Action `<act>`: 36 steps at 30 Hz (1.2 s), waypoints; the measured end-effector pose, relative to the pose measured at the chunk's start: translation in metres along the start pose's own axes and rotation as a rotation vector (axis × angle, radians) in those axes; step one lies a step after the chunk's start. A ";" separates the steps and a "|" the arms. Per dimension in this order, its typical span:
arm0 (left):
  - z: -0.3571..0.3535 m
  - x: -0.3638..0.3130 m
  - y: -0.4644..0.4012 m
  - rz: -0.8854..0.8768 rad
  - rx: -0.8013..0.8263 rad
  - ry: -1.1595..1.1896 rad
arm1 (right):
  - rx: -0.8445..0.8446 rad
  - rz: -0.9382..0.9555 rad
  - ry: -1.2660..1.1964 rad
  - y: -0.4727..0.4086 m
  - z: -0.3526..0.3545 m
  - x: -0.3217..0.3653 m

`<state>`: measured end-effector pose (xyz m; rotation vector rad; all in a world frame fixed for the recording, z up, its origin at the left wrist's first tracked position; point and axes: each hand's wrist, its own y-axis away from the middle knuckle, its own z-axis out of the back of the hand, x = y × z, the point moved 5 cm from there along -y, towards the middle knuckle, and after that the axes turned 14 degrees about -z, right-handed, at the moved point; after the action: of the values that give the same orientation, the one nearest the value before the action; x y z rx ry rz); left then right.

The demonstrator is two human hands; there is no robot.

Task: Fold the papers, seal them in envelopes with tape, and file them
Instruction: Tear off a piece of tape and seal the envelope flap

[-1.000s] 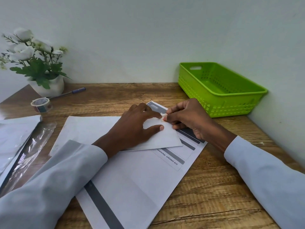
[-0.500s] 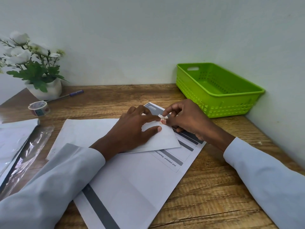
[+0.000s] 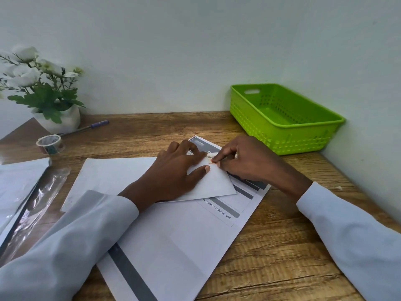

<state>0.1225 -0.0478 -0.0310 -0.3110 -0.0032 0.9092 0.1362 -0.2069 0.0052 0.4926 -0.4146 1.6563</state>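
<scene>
Head view: a white envelope (image 3: 217, 183) lies flat on a printed sheet (image 3: 180, 235) on the wooden table (image 3: 282, 246). The left hand (image 3: 173, 177) presses it down, fingers spread. The right hand (image 3: 245, 161) pinches a small tape piece (image 3: 211, 158) (faintly printed, reddish edge) at the envelope's far corner.

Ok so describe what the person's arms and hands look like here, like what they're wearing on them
Both arms are covered by long, loose sleeves of plain pale grey-white cloth, the left sleeve and the right sleeve each ending in a simple unbuttoned-looking cuff at the wrist. The left hand and right hand are bare: no gloves, and no rings, watch or bracelets show.
</scene>
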 end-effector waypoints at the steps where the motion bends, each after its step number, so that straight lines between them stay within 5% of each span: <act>1: 0.000 0.000 0.000 0.001 0.001 -0.002 | 0.002 0.001 0.004 0.001 0.001 0.000; 32: 0.002 0.002 0.004 0.106 -0.047 -0.086 | 0.077 -0.001 0.141 0.010 0.004 0.005; 36: 0.008 0.007 0.004 0.161 -0.081 -0.075 | -0.010 0.006 0.220 0.009 0.008 0.005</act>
<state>0.1233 -0.0380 -0.0255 -0.3555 -0.0857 1.0816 0.1274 -0.2082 0.0148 0.2971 -0.2615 1.6920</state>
